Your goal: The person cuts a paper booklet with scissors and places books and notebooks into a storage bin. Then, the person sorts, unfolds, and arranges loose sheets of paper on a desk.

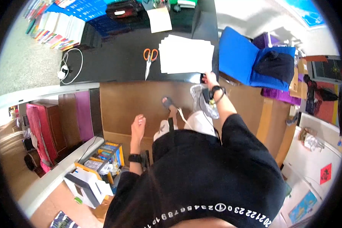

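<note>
In the head view, we look down past a black shirt at a black desk [114, 62]. Our right hand [210, 78] is at the desk's near edge, just by the lower right corner of a stack of white paper [186, 55]. Its fingers are bent, but we cannot tell whether they grip anything or whether they touch the paper. A dark watch [217, 89] sits on that wrist.

Our left hand [139, 123] hangs over the brown floor [119, 98], well apart from the desk, its fingers loosely curled with nothing visible in them; a dark band [135, 157] circles the wrist.

The paper lies flat near the right end of the desk, its sheets slightly fanned. Just left of it lie scissors [148, 62] with orange handles, their tips towards us. A cream sheet [159, 20] lies beyond the paper, and a white cable [81, 62] loops at the desk's left end, below a row of books [59, 30]. A blue chair [235, 53] stands right of the desk, and a clear bag [198, 99] shows below our right hand.
</note>
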Motion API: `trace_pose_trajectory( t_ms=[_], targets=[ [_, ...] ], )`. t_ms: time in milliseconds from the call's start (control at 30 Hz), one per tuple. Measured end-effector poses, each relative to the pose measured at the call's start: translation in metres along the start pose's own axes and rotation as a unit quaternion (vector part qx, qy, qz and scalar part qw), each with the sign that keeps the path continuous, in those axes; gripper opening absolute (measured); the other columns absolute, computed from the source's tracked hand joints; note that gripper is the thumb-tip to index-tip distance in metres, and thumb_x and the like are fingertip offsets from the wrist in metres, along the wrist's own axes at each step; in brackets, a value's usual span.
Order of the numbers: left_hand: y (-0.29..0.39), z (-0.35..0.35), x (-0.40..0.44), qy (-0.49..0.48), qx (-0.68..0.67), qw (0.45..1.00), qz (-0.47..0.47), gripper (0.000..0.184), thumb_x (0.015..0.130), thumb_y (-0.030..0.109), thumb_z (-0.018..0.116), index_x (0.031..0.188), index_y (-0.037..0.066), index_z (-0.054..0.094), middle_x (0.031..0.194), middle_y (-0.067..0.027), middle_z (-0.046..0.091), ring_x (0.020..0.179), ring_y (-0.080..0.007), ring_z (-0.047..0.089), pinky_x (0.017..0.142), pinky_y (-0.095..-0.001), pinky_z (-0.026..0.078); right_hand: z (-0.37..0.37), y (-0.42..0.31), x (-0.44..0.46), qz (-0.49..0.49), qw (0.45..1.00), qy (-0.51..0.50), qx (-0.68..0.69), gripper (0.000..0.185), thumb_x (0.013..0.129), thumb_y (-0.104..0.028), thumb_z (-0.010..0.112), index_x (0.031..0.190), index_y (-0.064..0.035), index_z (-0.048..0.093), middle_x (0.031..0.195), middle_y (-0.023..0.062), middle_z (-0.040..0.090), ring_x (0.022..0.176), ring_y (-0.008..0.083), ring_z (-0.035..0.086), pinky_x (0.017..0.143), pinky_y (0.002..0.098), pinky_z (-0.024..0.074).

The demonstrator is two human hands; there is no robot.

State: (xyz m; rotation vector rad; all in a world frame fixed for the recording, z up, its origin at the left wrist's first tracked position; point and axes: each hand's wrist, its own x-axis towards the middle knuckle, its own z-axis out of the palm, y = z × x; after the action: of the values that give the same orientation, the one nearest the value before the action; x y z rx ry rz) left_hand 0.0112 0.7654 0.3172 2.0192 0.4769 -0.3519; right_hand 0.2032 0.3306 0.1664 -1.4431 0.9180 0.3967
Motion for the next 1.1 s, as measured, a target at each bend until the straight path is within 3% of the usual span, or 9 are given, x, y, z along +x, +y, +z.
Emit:
trace_pose_trajectory(
  t_ms=[200, 267, 400, 467, 600, 667, 733, 867, 1100],
  targets=[
    [0.048, -0.031, 0.034, 0.012, 0.029, 0.999, 0.008, 0.031, 0.089, 0.022, 0.058, 0.111, 0.0, 0.056, 0.099, -0.0155, 0.064, 0.091, -0.021, 0.062, 0.082, -0.0307, 0.048, 0.047, -0.048, -0.061, -0.251, 0.945, 0.135, -0.162, 0.024, 0.086, -0.023, 0.055, 0.082, -0.0009, 0.061, 0.066, 0.006, 0.063, 0.056, 0.015, 0.058, 0.059, 0.0301, 0.0458],
    [0.063, -0.023, 0.049, -0.005, 0.038, 0.997, 0.062, 0.036, 0.087, 0.02, 0.061, 0.116, -0.001, 0.053, 0.109, -0.0171, 0.06, 0.102, -0.0244, 0.059, 0.088, -0.0328, 0.046, 0.068, -0.081, -0.126, -0.316, 0.928, 0.086, -0.179, 0.022, 0.084, -0.021, 0.057, 0.084, -0.0001, 0.062, 0.078, 0.0153, 0.063, 0.08, 0.0284, 0.062, 0.069, 0.0373, 0.0472],
    [0.161, 0.006, 0.075, -0.091, 0.136, 0.958, 0.235, 0.065, 0.077, 0.026, 0.071, 0.129, 0.0, 0.043, 0.131, -0.0207, 0.044, 0.122, -0.0321, 0.043, 0.101, -0.0393, 0.035, 0.101, -0.116, -0.21, -0.487, 0.851, -0.054, -0.191, 0.022, 0.082, -0.014, 0.058, 0.1, -0.0017, 0.061, 0.107, 0.0157, 0.058, 0.101, 0.0283, 0.056, 0.085, 0.0371, 0.0456],
    [0.192, 0.029, 0.093, -0.096, 0.145, 0.921, 0.349, 0.063, 0.076, 0.02, 0.069, 0.129, 0.0, 0.043, 0.127, -0.022, 0.049, 0.117, -0.0344, 0.048, 0.099, -0.039, 0.038, 0.119, -0.118, -0.22, -0.399, 0.894, -0.192, -0.063, 0.026, 0.081, -0.012, 0.059, 0.105, -0.0014, 0.061, 0.11, 0.0135, 0.058, 0.103, 0.0255, 0.056, 0.089, 0.036, 0.0446],
    [0.215, 0.05, 0.125, -0.106, 0.009, 0.99, 0.093, 0.035, 0.083, 0.006, 0.059, 0.115, -0.007, 0.053, 0.108, -0.0223, 0.061, 0.098, -0.0253, 0.061, 0.083, -0.0321, 0.046, 0.122, -0.148, -0.218, -0.23, 0.903, -0.351, 0.085, 0.018, 0.088, -0.014, 0.055, 0.097, -0.0006, 0.062, 0.108, 0.0093, 0.06, 0.101, 0.0169, 0.054, 0.09, 0.0296, 0.0408],
    [0.211, 0.07, 0.145, 0.069, -0.187, 0.98, 0.017, 0.034, 0.088, 0.007, 0.055, 0.117, -0.011, 0.05, 0.113, -0.0198, 0.059, 0.101, -0.0228, 0.058, 0.086, -0.033, 0.044, 0.107, -0.152, -0.179, -0.311, 0.913, -0.265, 0.01, 0.02, 0.09, -0.02, 0.054, 0.098, -0.0038, 0.063, 0.103, 0.0085, 0.062, 0.095, 0.0165, 0.057, 0.084, 0.0309, 0.0444],
    [0.215, 0.064, 0.158, 0.051, -0.246, 0.968, -0.01, 0.039, 0.091, 0.009, 0.053, 0.121, -0.013, 0.045, 0.121, -0.018, 0.054, 0.107, -0.0251, 0.054, 0.092, -0.0339, 0.04, 0.081, -0.142, -0.139, -0.209, 0.962, -0.111, -0.137, 0.031, 0.087, -0.025, 0.056, 0.107, -0.0016, 0.061, 0.1, 0.0139, 0.065, 0.092, 0.0224, 0.062, 0.079, 0.0367, 0.0498],
    [0.235, 0.054, 0.185, 0.065, -0.245, 0.967, -0.011, 0.041, 0.091, 0.011, 0.054, 0.124, -0.012, 0.043, 0.122, -0.0171, 0.053, 0.109, -0.0241, 0.052, 0.093, -0.0339, 0.039, 0.026, -0.132, -0.083, -0.176, 0.875, 0.043, -0.449, 0.039, 0.082, -0.031, 0.057, 0.109, -0.0026, 0.056, 0.102, 0.0216, 0.062, 0.096, 0.0356, 0.06, 0.083, 0.0445, 0.0485],
    [0.223, 0.053, 0.212, 0.061, -0.169, 0.984, -0.022, 0.046, 0.089, 0.013, 0.058, 0.124, -0.012, 0.041, 0.122, -0.0179, 0.052, 0.108, -0.0246, 0.053, 0.093, -0.0335, 0.04, 0.047, -0.097, -0.049, -0.045, 0.882, 0.141, -0.447, 0.058, 0.071, -0.025, 0.071, 0.116, -0.0041, 0.04, 0.116, 0.0198, 0.047, 0.104, 0.0372, 0.055, 0.083, 0.0437, 0.0497]
  ],
)
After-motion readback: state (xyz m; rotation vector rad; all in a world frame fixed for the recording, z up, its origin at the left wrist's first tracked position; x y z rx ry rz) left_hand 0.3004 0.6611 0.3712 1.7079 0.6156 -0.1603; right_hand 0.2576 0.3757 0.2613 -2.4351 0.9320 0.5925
